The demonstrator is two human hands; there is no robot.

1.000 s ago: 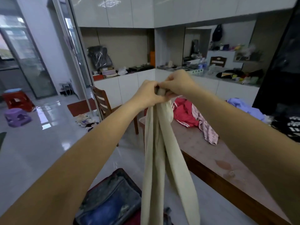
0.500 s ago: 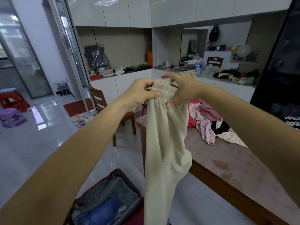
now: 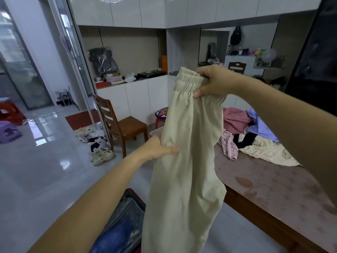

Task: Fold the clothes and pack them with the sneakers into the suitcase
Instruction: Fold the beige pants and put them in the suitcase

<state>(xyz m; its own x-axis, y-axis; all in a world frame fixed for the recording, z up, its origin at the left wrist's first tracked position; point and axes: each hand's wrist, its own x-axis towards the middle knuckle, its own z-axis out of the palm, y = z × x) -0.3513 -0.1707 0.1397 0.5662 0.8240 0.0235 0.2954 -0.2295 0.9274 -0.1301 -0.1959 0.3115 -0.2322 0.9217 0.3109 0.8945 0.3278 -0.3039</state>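
Note:
Beige trousers (image 3: 184, 161) with an elastic waistband hang upright in front of me. My right hand (image 3: 213, 81) grips the waistband at the top. Lower down, my left hand (image 3: 156, 149) lies with straight fingers against the left side seam of the trousers. An open suitcase (image 3: 127, 216) with dark blue cloth inside lies on the floor under the trousers, partly hidden by them. A heap of clothes (image 3: 255, 136), pink, blue, black and cream, sits on the table (image 3: 273, 189) at the right. Several pale sneakers (image 3: 102, 154) stand on the floor by the chair.
A wooden chair (image 3: 124, 125) stands left of the table, with a small patterned stool (image 3: 161, 114) behind it. White cabinets and cluttered shelves line the back wall. A purple stool (image 3: 9, 131) and a red one (image 3: 9, 112) stand on the glossy floor at far left.
My left hand let go of the waistband and dropped down to the trousers' side. The right hand now holds the waistband alone, and the trousers hang wider.

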